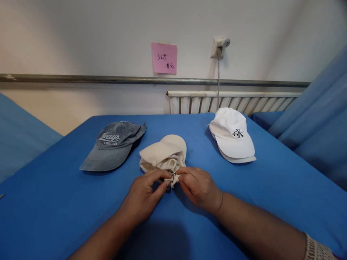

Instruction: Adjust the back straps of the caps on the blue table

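A cream baseball cap [162, 151] lies on the blue-covered table, its brim pointing away from me and its crown crumpled. At its near edge my left hand [146, 193] pinches the cloth between thumb and forefinger. Just to the right, my right hand [199, 187] is closed on the same edge, its fingertips almost meeting the left ones. Exactly which bit of strap or fabric sits in the fingertips is too small to make out. To the left rests a grey-blue cap [116, 142] with white lettering. At the right, white caps [231, 131] appear stacked, the top one bearing black letters.
The blue table cover [54, 202] reaches back to the wall. Behind it are a metal rail [108, 79], a radiator [206, 103], a pink note [164, 58] and a socket with a plugged-in cord [218, 48]. Blue curtains [320, 119] hang at both sides.
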Available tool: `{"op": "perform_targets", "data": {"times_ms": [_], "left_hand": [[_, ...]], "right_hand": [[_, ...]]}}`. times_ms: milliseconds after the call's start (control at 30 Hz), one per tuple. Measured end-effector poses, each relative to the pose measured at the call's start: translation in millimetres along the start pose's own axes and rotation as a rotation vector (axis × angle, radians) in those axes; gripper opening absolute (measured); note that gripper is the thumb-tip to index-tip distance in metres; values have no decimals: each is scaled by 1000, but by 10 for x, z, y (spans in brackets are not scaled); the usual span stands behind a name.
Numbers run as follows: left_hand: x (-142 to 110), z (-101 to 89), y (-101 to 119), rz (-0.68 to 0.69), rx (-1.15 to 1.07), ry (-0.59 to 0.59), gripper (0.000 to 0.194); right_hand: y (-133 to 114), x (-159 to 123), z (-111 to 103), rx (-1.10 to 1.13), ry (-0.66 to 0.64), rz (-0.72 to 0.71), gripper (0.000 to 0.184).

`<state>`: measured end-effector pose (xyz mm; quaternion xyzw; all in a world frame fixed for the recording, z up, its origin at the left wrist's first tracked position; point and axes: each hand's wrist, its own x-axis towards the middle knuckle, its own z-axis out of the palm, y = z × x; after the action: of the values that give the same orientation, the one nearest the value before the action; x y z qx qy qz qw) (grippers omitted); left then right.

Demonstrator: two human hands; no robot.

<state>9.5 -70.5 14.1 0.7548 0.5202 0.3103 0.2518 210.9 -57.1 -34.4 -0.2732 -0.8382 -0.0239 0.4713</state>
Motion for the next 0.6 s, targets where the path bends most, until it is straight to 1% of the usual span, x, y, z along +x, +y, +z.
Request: {"op": "perform_targets", "data": {"times_ms": [133,200,267,333,467,533,600], "left_hand": [[-6,27,-28,-37,-23,-4,18],[-16,53,-42,-71,-32,19,19],[-25,78,-50,-73,-36,54,19],[-29,97,-55,-31,-27,106,18],[-35,112,-71,110,33,194,21],[-45,127,-78,161,85,195,26],[-57,157,-82,187,140,175,38]], "right_hand": [[8,-3,-5,19,-5,-1,14],[10,-5,-9,36,-12,8,14],[9,-6,-14,54,-22,29,14],[5,-5,-17,68,-29,59,12],[-3,-3,-1,111,-10,148,12],[2,-10,15,137,4,208,13],[13,-19,28,156,15,259,13]]}}
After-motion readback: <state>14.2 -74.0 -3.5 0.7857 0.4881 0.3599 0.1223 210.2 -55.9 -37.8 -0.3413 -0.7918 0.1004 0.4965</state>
